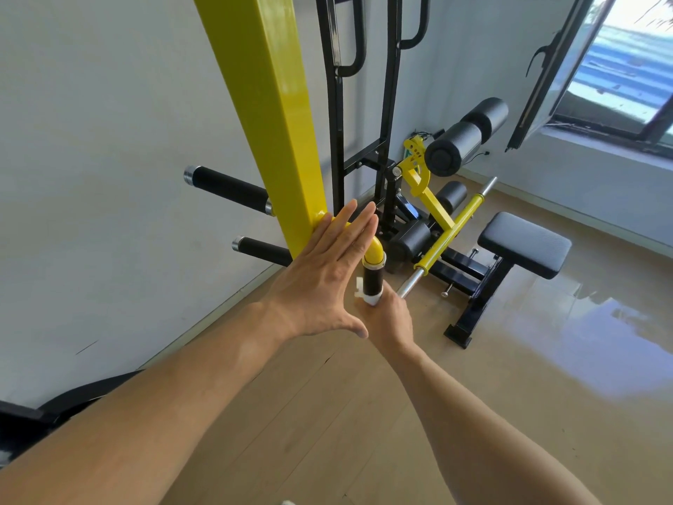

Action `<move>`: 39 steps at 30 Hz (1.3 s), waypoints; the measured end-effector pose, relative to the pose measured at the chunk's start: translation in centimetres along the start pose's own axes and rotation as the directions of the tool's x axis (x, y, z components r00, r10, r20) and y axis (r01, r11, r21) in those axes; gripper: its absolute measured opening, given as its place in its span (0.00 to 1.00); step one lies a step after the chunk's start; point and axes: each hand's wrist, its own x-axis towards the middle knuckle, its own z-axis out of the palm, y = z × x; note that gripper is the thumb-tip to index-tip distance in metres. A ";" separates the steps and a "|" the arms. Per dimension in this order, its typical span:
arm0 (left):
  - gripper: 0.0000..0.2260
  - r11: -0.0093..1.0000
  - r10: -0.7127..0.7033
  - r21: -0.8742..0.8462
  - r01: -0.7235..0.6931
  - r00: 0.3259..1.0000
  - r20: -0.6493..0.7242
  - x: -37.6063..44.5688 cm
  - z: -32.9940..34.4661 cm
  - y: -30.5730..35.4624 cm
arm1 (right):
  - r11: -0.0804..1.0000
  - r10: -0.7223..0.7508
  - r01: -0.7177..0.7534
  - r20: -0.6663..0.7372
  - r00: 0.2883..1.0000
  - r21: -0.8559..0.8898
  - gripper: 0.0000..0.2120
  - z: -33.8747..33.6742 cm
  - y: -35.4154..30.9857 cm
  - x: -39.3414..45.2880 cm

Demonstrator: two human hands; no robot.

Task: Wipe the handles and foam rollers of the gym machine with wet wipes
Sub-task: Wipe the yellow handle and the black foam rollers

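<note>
2 hands share the job: the right hand point(386, 315) clamps a wet wipe point(368, 295) around the black handle point(373, 277), while just above it the left hand point(327, 271), fingers spread flat, braces the yellow post point(269, 114), probably for steadiness.

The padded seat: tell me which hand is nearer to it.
Right. The right hand, gripping the wipe on the handle, lies left of the padded seat; the open left hand is farther left.

Two hands point(320, 282), four foam rollers point(453, 144), three black handles point(229, 189), one seat pad point(524, 246).
</note>
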 end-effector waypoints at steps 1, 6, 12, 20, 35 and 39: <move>0.69 1.000 0.004 -0.008 -0.004 1.000 -0.006 0.0 0.1 0.0 | 0.993 0.068 -0.058 0.093 0.993 -0.100 0.17 0.5 1.2 -0.2; 0.66 0.999 0.007 -0.050 -0.011 0.998 -0.060 -0.4 0.4 0.1 | 0.953 0.167 -0.090 0.252 0.953 -0.289 0.15 0.1 2.8 -1.5; 0.38 0.848 -0.080 -0.530 0.007 0.990 -0.115 -0.5 -0.4 0.5 | 0.997 0.082 -0.069 0.500 0.862 -0.046 0.10 -1.9 -0.5 -6.4; 0.16 0.372 -0.582 -0.926 0.069 0.794 -0.174 -5.4 -3.8 -0.4 | 0.901 -0.327 0.241 0.198 0.924 0.361 0.04 -6.7 -11.2 -7.5; 0.06 0.103 -0.890 -0.984 0.144 0.455 -0.027 -12.6 -4.6 -4.5 | 0.803 -0.438 0.350 0.078 0.896 0.483 0.07 -4.3 -20.1 -10.5; 0.06 0.163 -0.884 -0.981 0.107 0.456 -0.097 -11.8 -5.4 -7.6 | 0.678 -0.616 0.672 -0.267 0.741 0.300 0.12 -2.7 -22.5 -10.6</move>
